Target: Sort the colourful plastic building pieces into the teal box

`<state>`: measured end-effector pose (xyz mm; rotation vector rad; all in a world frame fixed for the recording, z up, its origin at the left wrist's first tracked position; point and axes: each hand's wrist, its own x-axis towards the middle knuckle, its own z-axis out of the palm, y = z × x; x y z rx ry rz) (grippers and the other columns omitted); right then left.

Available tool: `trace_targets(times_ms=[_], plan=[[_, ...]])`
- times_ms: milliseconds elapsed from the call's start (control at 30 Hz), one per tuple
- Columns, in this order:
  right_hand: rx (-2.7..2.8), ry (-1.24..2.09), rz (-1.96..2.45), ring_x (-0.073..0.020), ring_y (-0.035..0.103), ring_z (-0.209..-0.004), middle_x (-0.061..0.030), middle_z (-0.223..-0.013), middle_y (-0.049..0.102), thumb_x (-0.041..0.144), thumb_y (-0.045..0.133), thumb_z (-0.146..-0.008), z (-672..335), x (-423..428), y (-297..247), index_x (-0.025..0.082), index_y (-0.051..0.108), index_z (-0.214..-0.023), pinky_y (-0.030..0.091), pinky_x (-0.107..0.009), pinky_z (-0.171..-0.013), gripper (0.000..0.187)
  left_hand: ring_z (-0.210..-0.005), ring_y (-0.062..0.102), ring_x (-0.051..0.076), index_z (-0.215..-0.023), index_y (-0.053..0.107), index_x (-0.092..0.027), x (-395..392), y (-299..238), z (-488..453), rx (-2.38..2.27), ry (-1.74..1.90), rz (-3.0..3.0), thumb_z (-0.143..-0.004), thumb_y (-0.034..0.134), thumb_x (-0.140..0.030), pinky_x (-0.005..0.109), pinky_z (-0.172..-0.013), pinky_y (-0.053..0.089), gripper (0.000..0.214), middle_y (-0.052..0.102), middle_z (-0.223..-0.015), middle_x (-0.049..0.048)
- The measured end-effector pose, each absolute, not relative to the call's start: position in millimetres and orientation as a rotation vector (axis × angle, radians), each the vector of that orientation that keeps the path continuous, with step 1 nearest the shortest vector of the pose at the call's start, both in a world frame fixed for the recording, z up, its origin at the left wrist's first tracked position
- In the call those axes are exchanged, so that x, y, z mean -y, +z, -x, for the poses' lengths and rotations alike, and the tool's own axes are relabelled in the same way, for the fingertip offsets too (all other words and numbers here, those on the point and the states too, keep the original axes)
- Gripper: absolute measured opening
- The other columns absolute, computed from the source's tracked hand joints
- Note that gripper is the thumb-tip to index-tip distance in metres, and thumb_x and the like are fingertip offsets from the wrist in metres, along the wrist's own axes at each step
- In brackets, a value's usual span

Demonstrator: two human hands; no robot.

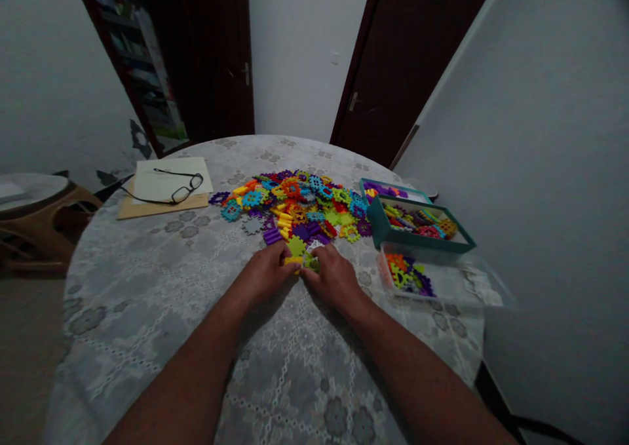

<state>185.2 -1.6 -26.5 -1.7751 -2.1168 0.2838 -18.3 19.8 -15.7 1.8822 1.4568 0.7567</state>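
My left hand (268, 273) and my right hand (333, 276) meet at the near edge of a pile of colourful plastic interlocking pieces (295, 206) on a round table (162, 281) with a lace-patterned cloth. Both hands have curled fingers. The left pinches a yellow piece (293, 260). The right grips a green piece (311, 261) pressed against the yellow one. A loose green gear-shaped piece (296, 245) lies just beyond my fingers.
A teal box (378, 225) with more pieces stands at the right, its lid (393, 189) behind it. A clear plastic tray (442, 291) with several pieces sits nearer. Glasses (189, 186) rest on papers at the left. Two dark doors stand behind; a stool is far left.
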Motion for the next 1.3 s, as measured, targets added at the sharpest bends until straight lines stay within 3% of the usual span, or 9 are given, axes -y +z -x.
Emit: trace_targets(times_ms=[133,233,533,667,833,1067,1200,1300], plan=[[2.010,0.433,1.616,-0.0204,0.063,-0.091,-0.0041,-0.098,0.070,0.032,0.068,-0.098,-190.4,-4.1,-31.3,0.022,0.070,-0.100,0.044,-0.029,-0.080,0.010,-0.075,0.061,0.021,-0.081,0.063,-0.024,-26.6,-15.1,21.1,-1.291,0.838,-1.653,-0.085,0.073,-0.045,0.034,-0.069,0.048,0.024,0.070,-0.084,0.0049],[1.802,0.675,1.454,-0.0176,0.060,-0.079,0.0001,-0.083,0.067,0.035,0.065,-0.099,-192.2,-8.3,-34.8,0.022,0.068,-0.089,0.042,-0.028,-0.074,0.017,-0.082,0.067,0.022,-0.088,0.069,-0.022,-29.6,-16.7,23.4,-1.146,0.857,-1.534,-0.082,0.079,-0.046,0.037,-0.074,0.055,0.026,0.075,-0.100,0.0088],[1.454,1.100,1.279,-0.0163,0.057,-0.067,0.0000,-0.073,0.065,0.049,0.067,-0.094,-187.2,-11.5,-42.2,0.020,0.073,-0.090,0.043,-0.026,-0.060,0.029,-0.070,0.064,0.020,-0.088,0.072,-0.021,-23.9,-9.3,17.2,-1.054,0.767,-1.441,-0.079,0.080,-0.049,0.037,-0.071,0.055,0.030,0.072,-0.079,0.0050],[1.286,1.269,1.228,-0.0156,0.062,-0.060,-0.0002,-0.077,0.068,0.059,0.062,-0.098,-182.0,-9.1,-39.1,0.021,0.072,-0.111,0.048,-0.027,-0.057,0.041,-0.074,0.067,0.022,-0.085,0.071,-0.022,-27.7,-11.8,16.6,-1.124,0.810,-1.500,-0.082,0.078,-0.049,0.038,-0.071,0.055,0.028,0.074,-0.082,0.0061],[1.401,1.144,1.259,-0.0170,0.070,-0.072,-0.0019,-0.090,0.074,0.050,0.070,-0.096,-178.0,-3.9,-30.4,0.024,0.072,-0.120,0.053,-0.027,-0.063,0.036,-0.079,0.068,0.024,-0.086,0.074,-0.025,-26.1,-8.5,13.4,-1.290,0.885,-1.663,-0.086,0.076,-0.049,0.038,-0.072,0.054,0.024,0.076,-0.086,0.0060],[1.465,1.172,1.287,-0.0141,0.061,-0.062,0.0004,-0.077,0.068,0.041,0.067,-0.095,-187.3,-11.2,-26.3,0.021,0.072,-0.097,0.047,-0.025,-0.057,0.021,-0.076,0.068,0.024,-0.085,0.073,-0.025,-25.0,-7.4,10.8,-1.301,0.924,-1.625,-0.088,0.070,-0.049,0.037,-0.069,0.053,0.025,0.075,-0.084,0.0054],[1.624,1.182,1.374,-0.0137,0.059,-0.059,0.0025,-0.073,0.066,0.036,0.069,-0.092,-208.9,-18.1,-9.0,0.021,0.070,-0.094,0.044,-0.025,-0.055,0.015,-0.070,0.066,0.021,-0.099,0.067,-0.026,-28.8,-13.9,17.5,-1.395,0.971,-1.568,-0.089,0.064,-0.040,0.034,-0.066,0.051,0.018,0.072,-0.083,0.0022],[1.801,1.024,1.456,-0.0144,0.061,-0.065,0.0011,-0.076,0.069,0.033,0.072,-0.091,-234.1,-28.1,17.5,0.021,0.074,-0.093,0.045,-0.025,-0.061,0.012,-0.074,0.066,0.022,-0.113,0.067,-0.026,-30.7,-18.4,20.7,-1.498,1.037,-1.590,-0.088,0.063,-0.035,0.035,-0.070,0.052,0.026,0.074,-0.089,0.0030]])
